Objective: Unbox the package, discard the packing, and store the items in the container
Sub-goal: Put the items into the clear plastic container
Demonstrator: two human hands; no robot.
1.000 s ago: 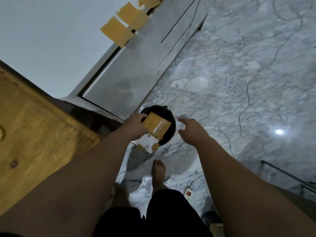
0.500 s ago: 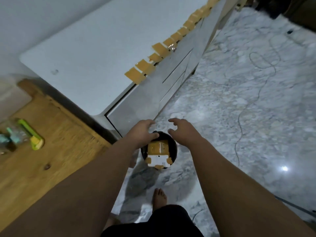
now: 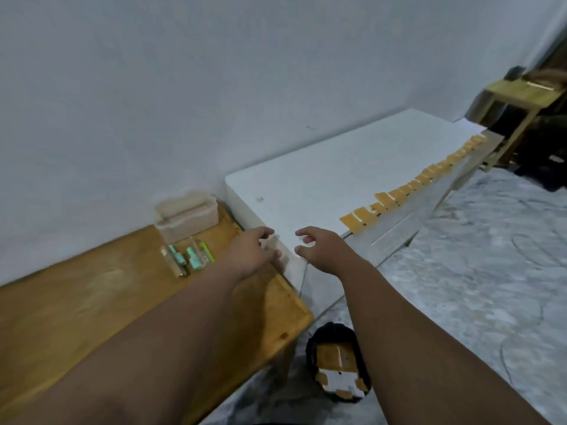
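Observation:
My left hand [image 3: 250,254] and my right hand [image 3: 319,248] hover with fingers spread over the corner where the wooden table [image 3: 92,302] meets a white cabinet [image 3: 322,185]. Neither hand holds anything. On the floor below, a black bin [image 3: 333,332] holds the flattened brown and white packing [image 3: 336,372]. Several small green and clear items [image 3: 188,259] lie on the wooden table to the left of my left hand. Behind them a translucent lidded container [image 3: 187,217] stands against the wall.
A row of brown tape strips [image 3: 408,191] hangs off the white cabinet's front edge. The marble floor [image 3: 475,271] stretches to the right, with a thin cable on it. A small wooden stand [image 3: 518,96] is at the far right.
My hands let go of the packing, which now lies in the bin. Both hands rose from the bin to table height, and my view lifted from the floor to the table.

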